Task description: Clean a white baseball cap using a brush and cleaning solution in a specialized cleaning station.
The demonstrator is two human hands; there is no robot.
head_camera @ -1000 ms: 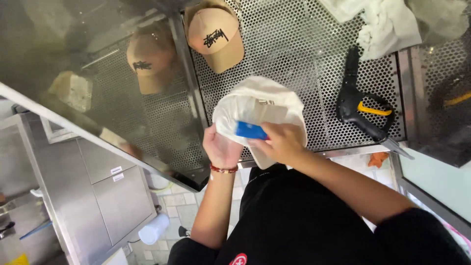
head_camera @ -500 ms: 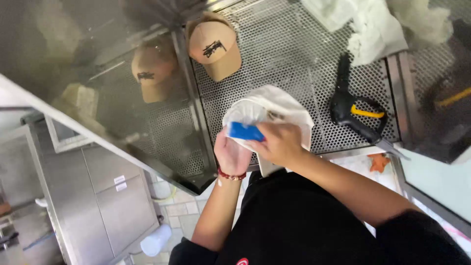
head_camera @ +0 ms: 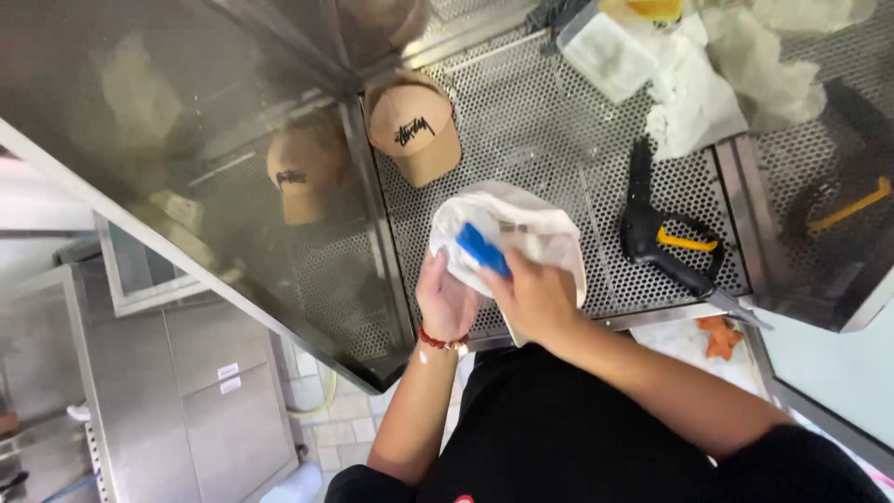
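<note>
My left hand (head_camera: 445,300), with a red bead bracelet at the wrist, cups a white cap (head_camera: 521,233) from below and holds it over the perforated metal table (head_camera: 559,130). Gripped in my right hand (head_camera: 533,296) is a small blue brush (head_camera: 482,250), pressed against the cap's white fabric. Both hands are close together at the table's near edge.
A tan cap (head_camera: 414,135) with a dark logo lies on the table behind the white one, mirrored in the steel side wall (head_camera: 186,140). A black and yellow spray gun (head_camera: 656,233) lies to the right. White cloths (head_camera: 708,84) are heaped at the back. Steel cabinets (head_camera: 186,391) stand at the left.
The view has swung so everything sits lower and further right in frame. My right hand has shifted the blue brush slightly across the white cap; my left hand keeps holding it.
</note>
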